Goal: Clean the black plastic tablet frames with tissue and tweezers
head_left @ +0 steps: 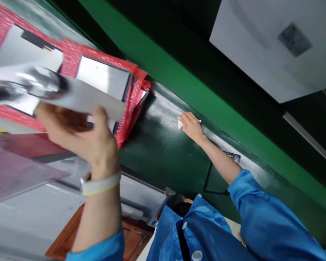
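Observation:
My left hand (78, 134) is raised over the red-wrapped panels, its fingers curled at a blurred white and shiny metal object (84, 96). The thumb lies against the lower side of this object, whose metal part points left. My right hand (191, 127) rests on the dark green tabletop (163, 152), closed on a small white cloth or tissue (180, 123). A short white tip also shows at its far side. Silver panels (104, 76) lie on red bubble wrap (70, 54) under and beyond my left hand.
A green beam or shelf edge (174, 69) runs diagonally behind the table. A large grey-white panel (260, 47) is at the upper right. A black-framed item (233, 157) lies partly behind my right forearm. Translucent pink sheets (19, 170) are at the left, above a reddish-brown wooden piece (132, 239).

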